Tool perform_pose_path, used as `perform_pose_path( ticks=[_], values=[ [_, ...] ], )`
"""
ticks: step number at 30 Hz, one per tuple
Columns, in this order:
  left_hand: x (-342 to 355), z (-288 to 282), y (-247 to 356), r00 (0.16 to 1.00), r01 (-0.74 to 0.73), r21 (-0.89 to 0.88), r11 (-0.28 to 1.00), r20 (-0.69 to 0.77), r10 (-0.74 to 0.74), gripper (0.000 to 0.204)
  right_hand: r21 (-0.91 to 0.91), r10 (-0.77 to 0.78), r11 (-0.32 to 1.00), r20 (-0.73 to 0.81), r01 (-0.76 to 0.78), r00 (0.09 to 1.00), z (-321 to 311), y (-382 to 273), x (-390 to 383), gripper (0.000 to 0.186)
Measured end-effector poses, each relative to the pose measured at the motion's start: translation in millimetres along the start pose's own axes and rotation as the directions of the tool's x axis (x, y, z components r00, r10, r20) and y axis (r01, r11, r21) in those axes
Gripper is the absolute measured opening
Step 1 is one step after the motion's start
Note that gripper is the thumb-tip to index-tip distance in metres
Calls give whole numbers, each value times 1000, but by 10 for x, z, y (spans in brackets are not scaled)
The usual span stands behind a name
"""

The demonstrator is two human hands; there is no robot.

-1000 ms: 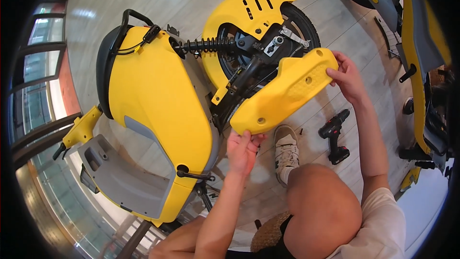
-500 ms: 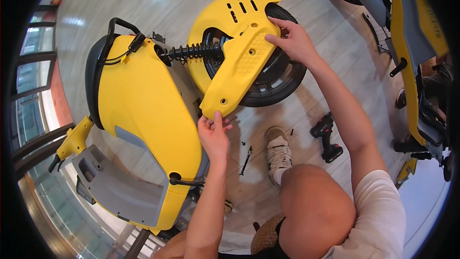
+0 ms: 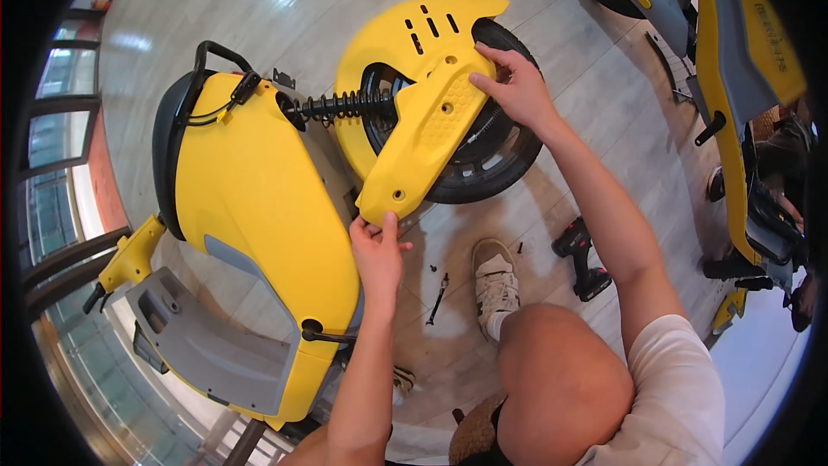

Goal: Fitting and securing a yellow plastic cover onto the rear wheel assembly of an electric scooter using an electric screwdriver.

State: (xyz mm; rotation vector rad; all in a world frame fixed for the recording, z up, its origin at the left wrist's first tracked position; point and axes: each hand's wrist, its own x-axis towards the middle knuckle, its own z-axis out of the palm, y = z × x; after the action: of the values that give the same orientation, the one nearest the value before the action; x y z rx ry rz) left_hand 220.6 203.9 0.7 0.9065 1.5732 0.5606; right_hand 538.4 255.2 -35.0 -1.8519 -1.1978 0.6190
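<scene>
1 cover (image 3: 424, 140) in front of 1 rear wheel (image 3: 515, 169), contact hidden | both ends clasped: left hand (image 3: 378, 252) on the lower, right hand (image 3: 516, 89) on the upper, the 2 well apart | 1 spring (image 3: 345, 105) beside cover | floor (image 3: 302, 17): 1 drill (image 3: 581, 261), 1 slim tool (image 3: 438, 298), 2 small dark parts (image 3: 520, 248) | 2 scooters: near scooter (image 3: 259, 198), second scooter (image 3: 726, 129) at right

The yellow cover (image 3: 424, 140) is across!
Left hand (image 3: 378, 256) and right hand (image 3: 516, 93) have swept it far and leftward over the wheel (image 3: 496, 164), hiding the axle fittings that showed a second ago.
</scene>
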Motion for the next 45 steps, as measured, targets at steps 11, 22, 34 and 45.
perform_pose_path(
  ticks=[11,22,34,45],
  values=[
    [-314,282,551,637,-667,645,372,234,735,100,128,-45,990,-111,59,993,117,66,-40,51],
    [83,356,370,583,-672,727,139,404,705,106,495,-110,842,-234,215,966,10,-143,-538,47],
    [347,458,736,666,-650,725,226,401,629,98,102,106,991,-145,-92,984,119,-209,30,45],
    [490,399,737,684,-625,758,186,418,598,100,-61,102,992,-96,-109,990,18,-103,124,41]
  ],
)
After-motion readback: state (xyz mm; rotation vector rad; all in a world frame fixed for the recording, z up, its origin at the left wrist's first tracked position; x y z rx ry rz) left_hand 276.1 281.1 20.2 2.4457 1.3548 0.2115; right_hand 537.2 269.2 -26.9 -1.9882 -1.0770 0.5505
